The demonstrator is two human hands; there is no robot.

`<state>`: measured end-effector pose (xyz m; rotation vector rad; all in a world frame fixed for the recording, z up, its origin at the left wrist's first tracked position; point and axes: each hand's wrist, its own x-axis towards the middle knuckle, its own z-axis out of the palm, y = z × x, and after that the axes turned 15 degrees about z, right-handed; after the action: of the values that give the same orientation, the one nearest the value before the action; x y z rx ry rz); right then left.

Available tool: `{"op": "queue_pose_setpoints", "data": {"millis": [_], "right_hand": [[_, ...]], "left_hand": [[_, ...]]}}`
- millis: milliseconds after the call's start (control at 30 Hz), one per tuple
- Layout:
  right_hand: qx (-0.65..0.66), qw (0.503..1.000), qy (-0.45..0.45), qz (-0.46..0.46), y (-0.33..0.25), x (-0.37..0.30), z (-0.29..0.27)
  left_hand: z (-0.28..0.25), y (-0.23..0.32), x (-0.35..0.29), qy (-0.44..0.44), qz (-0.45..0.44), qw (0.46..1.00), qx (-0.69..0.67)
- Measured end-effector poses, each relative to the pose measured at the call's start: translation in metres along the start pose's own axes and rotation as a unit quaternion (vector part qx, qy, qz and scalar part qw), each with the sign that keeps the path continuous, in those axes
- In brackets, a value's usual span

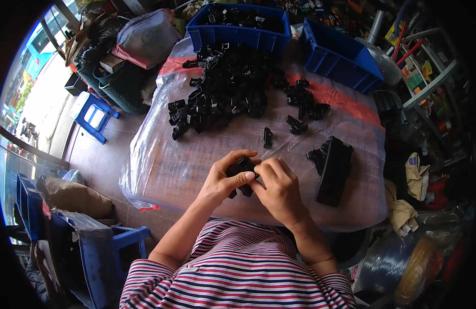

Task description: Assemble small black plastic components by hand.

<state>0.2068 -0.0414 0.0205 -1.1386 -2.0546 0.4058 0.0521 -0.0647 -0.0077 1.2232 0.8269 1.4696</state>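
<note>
Near the front of the plastic-covered table, my left hand [226, 174] is curled around a small black plastic part [244, 165]. My right hand [277, 186] meets it from the other side, thumb and fingers pinched together at the part's right edge. Whether a second, smaller piece sits in that pinch is hidden. Just beyond my hands, a single black part [268, 138] stands apart from the rest. A large heap of similar black parts [233, 85] spreads over the far half. To the right lies a long black tray-like piece [335, 172] beside several small black parts [317, 158].
At the far edge stand a blue crate [238, 38] with black parts in it and another blue crate [346, 64]. A blue stool [94, 116] is on the floor at left. Shelving with clutter [428, 82] borders the right, above a spool of clear tubing [390, 265].
</note>
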Motion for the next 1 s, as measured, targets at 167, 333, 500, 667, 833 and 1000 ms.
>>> {"op": "queue_pose_setpoints", "data": {"millis": [167, 333, 500, 667, 833, 1000], "right_hand": [[0.188, 0.96, -0.133, 0.16, 0.015, 0.007, 0.001], [0.332, 0.899, -0.178, 0.223, 0.029, 0.008, 0.028], [0.144, 0.978, -0.109, 0.102, 0.013, -0.004, 0.014], [0.028, 0.962, -0.265, 0.059, 0.015, -0.052, 0.013], [0.136, 0.985, -0.099, 0.045, 0.002, 0.021, 0.008], [0.11, 0.993, -0.05, 0.004, 0.009, 0.069, 0.005]], "left_hand": [[-0.001, -0.011, -0.005, 0.106, -0.05, 0.981, -0.155], [0.008, -0.022, 0.003, 0.203, -0.035, 0.968, -0.144], [-0.015, -0.015, 0.001, 0.169, -0.049, 0.976, -0.126], [-0.066, -0.02, 0.002, 0.162, -0.085, 0.935, -0.303], [-0.035, -0.019, 0.013, 0.158, -0.203, 0.846, -0.468], [-0.032, -0.019, 0.025, 0.121, -0.225, 0.745, -0.616]]}}
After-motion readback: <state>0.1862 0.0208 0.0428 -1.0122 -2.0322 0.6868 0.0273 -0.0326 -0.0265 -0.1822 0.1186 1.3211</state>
